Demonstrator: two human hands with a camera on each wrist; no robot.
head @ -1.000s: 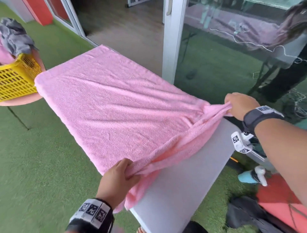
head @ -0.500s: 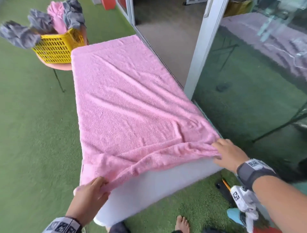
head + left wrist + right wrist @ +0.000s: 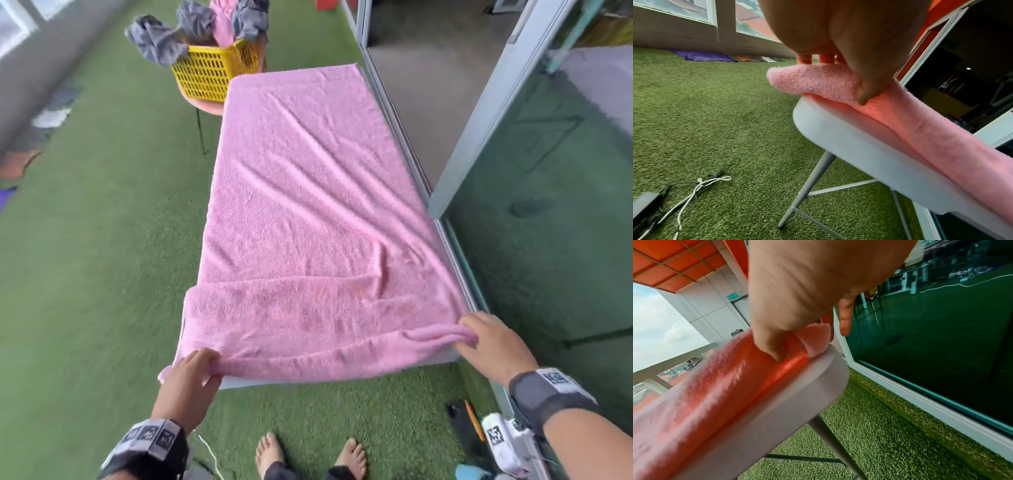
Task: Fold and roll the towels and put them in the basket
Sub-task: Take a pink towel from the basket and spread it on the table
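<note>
A large pink towel (image 3: 305, 192) lies spread along a white folding table (image 3: 442, 360), with its near end doubled back in a short fold. My left hand (image 3: 195, 368) pinches the near left corner of the pink towel (image 3: 818, 82) between thumb and fingers at the table (image 3: 849, 134) corner. My right hand (image 3: 479, 337) grips the near right corner of the towel (image 3: 813, 337) above the table (image 3: 824, 373) edge. A yellow basket (image 3: 212, 70) stands beyond the table's far left end, with grey and pink towels (image 3: 161, 39) hanging out of it.
Green artificial turf (image 3: 85, 274) covers the floor. A glass sliding door with a grey frame (image 3: 479, 130) runs along the table's right side. My bare feet (image 3: 308, 455) stand at the near end. A phone and a pencil (image 3: 464, 421) lie on the turf, cables (image 3: 690, 194) at left.
Both hands have drawn the towel's near end toward me and squared it over the table's near edge, covering the bare white tabletop. The head view has swung to look along the table.
</note>
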